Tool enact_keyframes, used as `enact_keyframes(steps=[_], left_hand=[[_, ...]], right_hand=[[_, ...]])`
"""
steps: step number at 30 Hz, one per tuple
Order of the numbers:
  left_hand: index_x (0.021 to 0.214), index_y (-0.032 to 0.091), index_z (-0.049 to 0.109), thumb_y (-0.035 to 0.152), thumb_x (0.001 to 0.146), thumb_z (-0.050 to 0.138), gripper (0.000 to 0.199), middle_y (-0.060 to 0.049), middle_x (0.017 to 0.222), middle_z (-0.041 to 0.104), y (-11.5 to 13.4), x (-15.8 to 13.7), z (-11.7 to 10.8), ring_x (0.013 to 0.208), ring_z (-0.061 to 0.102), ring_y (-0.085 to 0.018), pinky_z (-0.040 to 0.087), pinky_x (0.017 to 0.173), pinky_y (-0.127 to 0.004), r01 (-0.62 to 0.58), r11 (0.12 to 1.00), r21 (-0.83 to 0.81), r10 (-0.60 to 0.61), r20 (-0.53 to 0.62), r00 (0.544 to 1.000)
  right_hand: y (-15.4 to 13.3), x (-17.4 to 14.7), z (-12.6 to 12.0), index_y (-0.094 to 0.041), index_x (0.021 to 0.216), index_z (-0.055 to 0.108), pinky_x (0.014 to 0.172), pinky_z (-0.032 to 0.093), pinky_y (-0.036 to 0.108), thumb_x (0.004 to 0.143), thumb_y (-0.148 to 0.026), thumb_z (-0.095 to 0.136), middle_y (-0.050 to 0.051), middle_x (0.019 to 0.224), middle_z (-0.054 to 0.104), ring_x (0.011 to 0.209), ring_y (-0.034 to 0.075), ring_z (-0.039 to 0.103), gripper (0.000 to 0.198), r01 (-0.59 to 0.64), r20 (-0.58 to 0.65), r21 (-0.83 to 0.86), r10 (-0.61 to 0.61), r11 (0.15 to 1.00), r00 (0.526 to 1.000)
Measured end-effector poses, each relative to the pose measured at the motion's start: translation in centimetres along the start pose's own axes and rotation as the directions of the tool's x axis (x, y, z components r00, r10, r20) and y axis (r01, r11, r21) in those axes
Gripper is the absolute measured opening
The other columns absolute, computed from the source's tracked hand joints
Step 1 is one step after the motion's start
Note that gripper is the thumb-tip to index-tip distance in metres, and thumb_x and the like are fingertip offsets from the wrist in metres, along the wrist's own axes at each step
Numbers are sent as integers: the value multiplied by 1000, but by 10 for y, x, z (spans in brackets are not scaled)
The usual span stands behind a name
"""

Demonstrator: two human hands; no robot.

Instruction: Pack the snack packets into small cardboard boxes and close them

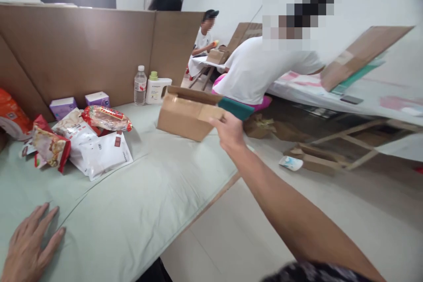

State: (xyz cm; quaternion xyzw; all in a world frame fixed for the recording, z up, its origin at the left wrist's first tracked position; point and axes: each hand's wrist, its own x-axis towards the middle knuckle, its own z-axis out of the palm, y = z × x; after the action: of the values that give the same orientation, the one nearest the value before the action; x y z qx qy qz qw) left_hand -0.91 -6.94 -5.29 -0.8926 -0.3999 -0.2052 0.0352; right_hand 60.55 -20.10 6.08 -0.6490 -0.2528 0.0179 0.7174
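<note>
My right hand grips the near right corner of an open cardboard box, with the fingers closed over its edge. The box is at the right side of the table, in front of a white detergent bottle with a green cap. What the box holds inside is hidden. My left hand lies flat on the pale green tablecloth, fingers spread, holding nothing. Beyond it lies a pile of food packets: a white pouch, a red and clear packet and a red and brown packet.
Brown cardboard panels stand along the table's back. Near them are purple tissue packs, a water bottle and an orange container. A person in a white shirt bends over another table at right; a paper cup lies on the floor.
</note>
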Motion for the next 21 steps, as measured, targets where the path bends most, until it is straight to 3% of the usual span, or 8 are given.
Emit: enact_keyframes(steps=[3, 7, 10, 13, 16, 19, 21], left_hand=[[134, 22, 69, 59, 98, 47, 55, -20, 147, 67, 12, 3, -3, 134, 65, -45, 54, 108, -66, 60, 997, -42, -60, 16, 998], [157, 29, 50, 59, 97, 58, 67, -15, 164, 51, 52, 5, -13, 144, 59, -42, 57, 111, -60, 67, 970, -234, -52, 71, 996], [170, 37, 27, 63, 94, 67, 89, -12, 174, 38, 93, 3, -30, 153, 49, -42, 55, 116, -58, 17, 901, -434, 27, 94, 995], [173, 38, 13, 77, 81, 78, 119, -16, 177, 31, 119, -6, -53, 157, 40, -48, 46, 121, -68, 9, 796, -606, 60, 94, 994], [173, 42, 2, 77, 80, 81, 126, -15, 181, 19, 117, -21, -73, 161, 31, -50, 31, 127, -77, 32, 686, -727, 23, 65, 998], [171, 48, -4, 67, 88, 80, 120, -10, 183, 11, 98, -36, -88, 165, 21, -47, 24, 129, -77, 51, 601, -798, -28, 43, 999], [170, 51, -4, 70, 89, 76, 116, -8, 184, 10, 83, -41, -93, 167, 18, -45, 22, 131, -75, 78, 555, -828, -58, 55, 997]], right_hand=[[-14, -61, -45, -24, 96, 76, 97, 62, 51, 56, -44, 90, 7, 97, 82, 94, 30, 78, 47, -105, 25, 51, 104, 993, 994], [-46, -131, -90, -31, 102, 82, 97, 64, 47, 63, -45, 94, 6, 107, 84, 101, 30, 79, 43, -169, 125, 22, 165, 985, 978], [-71, -172, -99, -33, 101, 83, 93, 66, 47, 72, -48, 92, 6, 101, 84, 98, 31, 80, 34, -171, 288, -55, 179, 984, 941], [-88, -206, -83, -32, 104, 84, 79, 68, 43, 83, -44, 87, 5, 94, 83, 87, 28, 80, 24, -140, 492, -71, 156, 988, 856], [-98, -231, -48, -33, 106, 82, 76, 67, 38, 92, -33, 80, 4, 100, 83, 92, 26, 80, 14, -44, 712, 30, 10, 999, 702], [-107, -244, -10, -33, 108, 79, 85, 65, 42, 96, -21, 72, 4, 99, 83, 109, 27, 78, 18, 103, 861, 210, -234, 972, 451], [-116, -247, 10, -31, 108, 78, 98, 61, 49, 97, -14, 68, 4, 95, 83, 116, 29, 76, 22, 295, 888, 292, -372, 910, 271]])
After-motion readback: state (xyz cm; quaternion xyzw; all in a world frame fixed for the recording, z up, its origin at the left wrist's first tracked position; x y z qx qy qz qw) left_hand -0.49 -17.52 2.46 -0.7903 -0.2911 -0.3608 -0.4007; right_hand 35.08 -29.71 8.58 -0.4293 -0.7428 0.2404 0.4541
